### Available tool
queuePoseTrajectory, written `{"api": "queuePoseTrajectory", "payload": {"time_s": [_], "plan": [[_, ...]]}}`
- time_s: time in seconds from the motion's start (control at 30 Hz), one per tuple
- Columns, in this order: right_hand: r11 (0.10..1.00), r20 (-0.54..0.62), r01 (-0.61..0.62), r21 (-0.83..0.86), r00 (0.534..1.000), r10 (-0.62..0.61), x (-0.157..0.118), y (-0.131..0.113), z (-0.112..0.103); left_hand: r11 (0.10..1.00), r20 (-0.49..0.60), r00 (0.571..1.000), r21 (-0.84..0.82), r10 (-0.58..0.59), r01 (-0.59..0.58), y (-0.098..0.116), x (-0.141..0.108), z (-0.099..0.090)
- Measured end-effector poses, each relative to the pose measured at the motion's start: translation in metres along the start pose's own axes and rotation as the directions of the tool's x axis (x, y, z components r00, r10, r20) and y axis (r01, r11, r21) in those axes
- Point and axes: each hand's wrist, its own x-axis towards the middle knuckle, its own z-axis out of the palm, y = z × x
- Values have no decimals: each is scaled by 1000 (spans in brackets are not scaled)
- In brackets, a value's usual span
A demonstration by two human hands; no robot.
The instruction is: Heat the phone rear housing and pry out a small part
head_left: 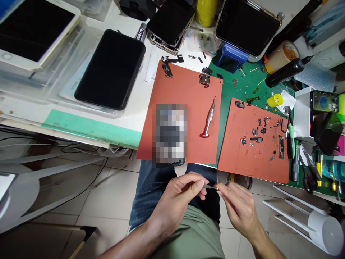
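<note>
Above my lap, in front of the bench edge, my left hand [187,189] pinches one end of a small thin grey strip [208,186] between thumb and forefinger. The fingertips of my right hand [238,201] close on the strip's other end. Its exact kind is too small to make out. Beyond the hands, a screwdriver [209,118] with a red cap lies on the left orange mat [198,147]. Beside it on that mat is an item blurred by pixelation [169,135]; a dark edge shows below it. Neither hand touches the mat.
Several tiny phone parts [256,139] lie on the right orange mat [229,158]. A black phone [110,70] and a white tablet [37,32] rest at the left. At the back stand a blue holder [233,55] and an opened phone [171,23]. Tools, including scissors [309,184], crowd the right edge.
</note>
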Motion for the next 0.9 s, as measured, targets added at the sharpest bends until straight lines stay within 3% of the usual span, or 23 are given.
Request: {"api": "queuePoseTrajectory", "payload": {"time_s": [0.2, 0.37, 0.6, 0.7, 0.8, 0.9], "plan": [[989, 6, 28, -142, 1000, -27, -1, -5, -13, 998, 9, 999, 56, 31, -31, -3, 2, -1], [999, 61, -40, 29, 997, 38, -2, -5, -16, 992, 34, 995, 81, 89, -91, -4, 0, 4], [977, 111, -134, 165, 987, 117, -5, -1, -12, 996, 40, 998, 73, 50, -53, 0, -2, 8], [995, 65, -59, 80, 996, 54, -4, -1, -15, 993, 33, 997, 97, 65, -68, -3, -3, 7], [989, -37, 43, -143, 998, -48, -4, -3, -23, 987, -3, 994, 113, 113, -112, -6, -3, 6], [985, -122, 25, -169, 991, -46, -8, -6, -33, 986, -65, 985, 56, 163, -159, -8, -3, 7]]}}
